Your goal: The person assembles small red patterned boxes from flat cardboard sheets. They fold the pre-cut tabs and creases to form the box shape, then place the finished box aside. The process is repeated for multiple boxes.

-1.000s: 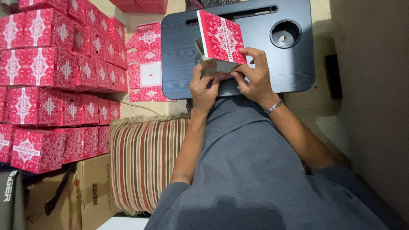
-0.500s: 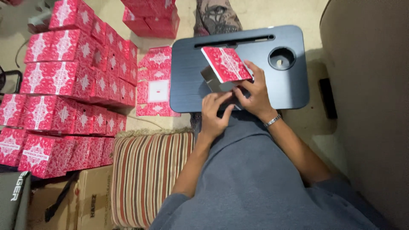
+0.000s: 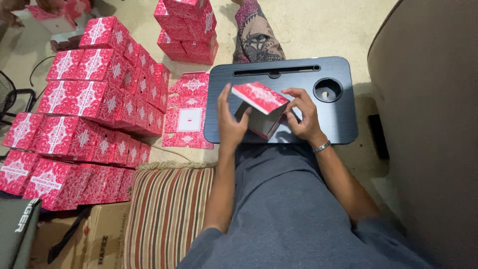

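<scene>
- While both hands work over it, the black lap tray (image 3: 343,122) sits on a beige floor (image 3: 318,30), cup well (image 3: 327,89) at its far right corner, slot along the far edge.
- Left of the tray: flat red box blanks (image 3: 189,112) on the floor, then a stacked wall of finished red boxes (image 3: 94,114); a smaller stack (image 3: 188,30) lies beyond the far left corner.
- Striped cushion (image 3: 167,209) just off the tray's near left corner; a brown upholstered side (image 3: 428,129) flanks the right edge.
- Another person's patterned trouser leg (image 3: 256,37) beyond the far edge.
- Free room: the tray's right half and far strip are bare; the left side is crowded.
- Red carton (image 3: 261,99), half folded, grey inside showing, is held above tray centre near the near edge, lid panel tilted up.
- Left hand (image 3: 231,127): palm upright, fingers extended, pressed against the carton's left side.
- Right hand (image 3: 303,114): fingers curled, pinching the carton's right edge; bracelet on wrist.
</scene>
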